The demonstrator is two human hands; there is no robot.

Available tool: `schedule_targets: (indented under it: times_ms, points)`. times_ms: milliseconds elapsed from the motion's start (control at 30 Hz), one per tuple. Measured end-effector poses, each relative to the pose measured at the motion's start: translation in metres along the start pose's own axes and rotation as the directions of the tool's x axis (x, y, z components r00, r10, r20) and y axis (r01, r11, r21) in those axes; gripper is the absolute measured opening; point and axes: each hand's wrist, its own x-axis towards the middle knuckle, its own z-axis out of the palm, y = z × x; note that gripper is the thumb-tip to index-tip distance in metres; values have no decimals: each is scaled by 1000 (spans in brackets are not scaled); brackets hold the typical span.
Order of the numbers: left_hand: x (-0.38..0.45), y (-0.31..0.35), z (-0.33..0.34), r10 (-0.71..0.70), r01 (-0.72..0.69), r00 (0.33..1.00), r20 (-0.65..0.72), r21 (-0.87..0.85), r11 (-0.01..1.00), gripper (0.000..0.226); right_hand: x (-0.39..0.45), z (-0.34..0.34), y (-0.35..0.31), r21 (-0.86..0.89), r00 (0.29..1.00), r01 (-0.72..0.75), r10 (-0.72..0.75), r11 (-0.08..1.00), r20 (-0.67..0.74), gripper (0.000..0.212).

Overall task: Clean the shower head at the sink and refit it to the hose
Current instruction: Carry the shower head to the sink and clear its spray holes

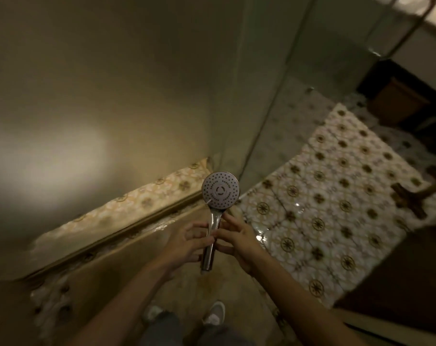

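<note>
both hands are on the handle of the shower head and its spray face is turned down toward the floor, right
Not quite. The head view shows both the left hand and right hand on the handle, but the shower head has its spray face turned up toward the camera, not down toward the floor.

Both bare forearms reach forward from the near edge and converge toward the middle. The left hand (184,242) sits left of centre with its fingers curled inward, thumb and fingertips closing on the chrome handle of the shower head (220,190). The right hand (239,239) meets it from the right, index finger and thumb pinching the same handle while the other fingers spread loosely. The two hands almost touch.
</note>
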Motion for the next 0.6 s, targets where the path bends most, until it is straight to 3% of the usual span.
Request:
schedule_targets:
  times_ms: [233,367,467,600]
  points:
    - [65,13,107,-100,73,983,155,170,983,38,-16,-112,2,153,982,65,-36,986,-184,42]
    - [110,29,160,-153,84,956,251,264,961,43,-15,-166,-2,266,935,92,9,960,-356,46]
    - [150,48,197,-171,66,933,316,318,946,41,-8,-205,-22,314,904,118,29,942,-426,38]
    - [201,82,248,-229,59,887,400,394,917,38,5,-253,-52,358,845,143,75,923,-530,44]
